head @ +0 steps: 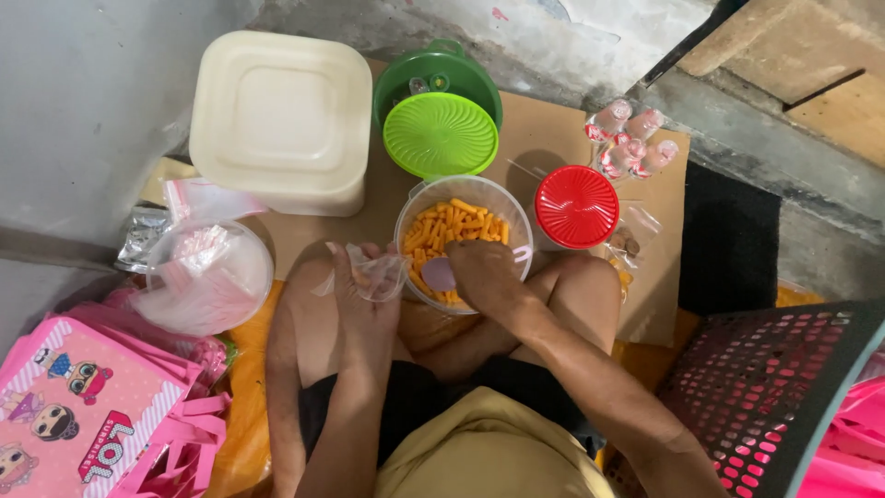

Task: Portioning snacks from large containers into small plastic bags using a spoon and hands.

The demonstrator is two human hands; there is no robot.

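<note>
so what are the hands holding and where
The left hand pinches a small clear plastic bag by its open top. The right hand grips a pale purple scoop by its handle, over the tub of orange snacks.

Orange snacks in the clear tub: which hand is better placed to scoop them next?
Right hand: it rests over the clear tub holding a pale scoop, while the left hand holds the small clear bag.
</note>
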